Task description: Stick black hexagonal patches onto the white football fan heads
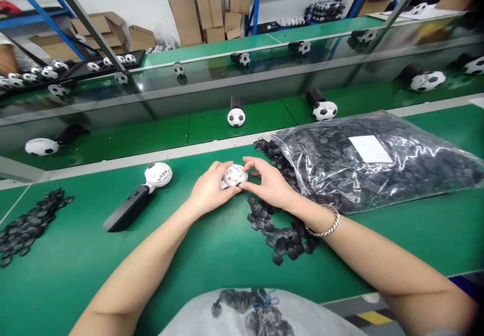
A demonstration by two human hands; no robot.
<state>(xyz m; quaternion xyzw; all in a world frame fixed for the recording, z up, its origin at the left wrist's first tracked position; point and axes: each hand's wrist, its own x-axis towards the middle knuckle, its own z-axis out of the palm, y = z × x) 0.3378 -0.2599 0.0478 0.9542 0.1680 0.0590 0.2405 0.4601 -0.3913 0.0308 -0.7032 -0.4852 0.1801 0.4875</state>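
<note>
Between my two hands is a white slotted ball (235, 174), low over the green table. My left hand (213, 183) curls round its left side, thumb at the front. On its right side, the thumb and index finger of my right hand (265, 180) press against the ball near a black patch. Loose black pentagon pieces (280, 235) lie beside and below my right hand. Left of my left hand, another white ball (158, 174) with a black handle (128, 209) rests on the table.
A clear bag of black pieces (340, 174) lies at the right. More black pieces (30, 225) are heaped at the far left. Beyond the table's metal edge (189, 150), a green conveyor (151, 129) carries several football-patterned balls with black handles. Cardboard boxes (209, 10) stand behind.
</note>
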